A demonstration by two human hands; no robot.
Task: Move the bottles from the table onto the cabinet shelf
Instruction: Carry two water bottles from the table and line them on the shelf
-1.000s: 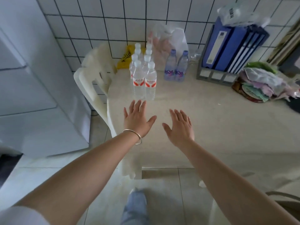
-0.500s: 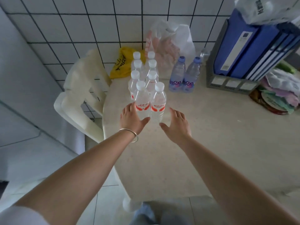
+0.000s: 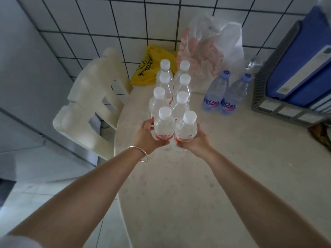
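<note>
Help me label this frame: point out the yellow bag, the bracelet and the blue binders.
yellow bag [image 3: 148, 68]: head view, middle of its crumpled front.
bracelet [image 3: 141, 154]: head view, band across the left wrist.
blue binders [image 3: 304, 56]: head view, spine of the nearest binder.

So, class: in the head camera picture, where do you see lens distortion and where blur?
Head view: wide-angle lens bends the tile wall lines; white plastic chair and blue binders at the edges look soft; the hands are fairly sharp.

There's a cream plastic chair [image 3: 89, 111] tucked beside the table, a yellow bag [image 3: 148, 68] and a white-and-pink plastic bag [image 3: 211, 56] against the tiled wall [image 3: 107, 18], plus blue binders [image 3: 304, 65] in a grey rack [image 3: 279, 108].
</note>
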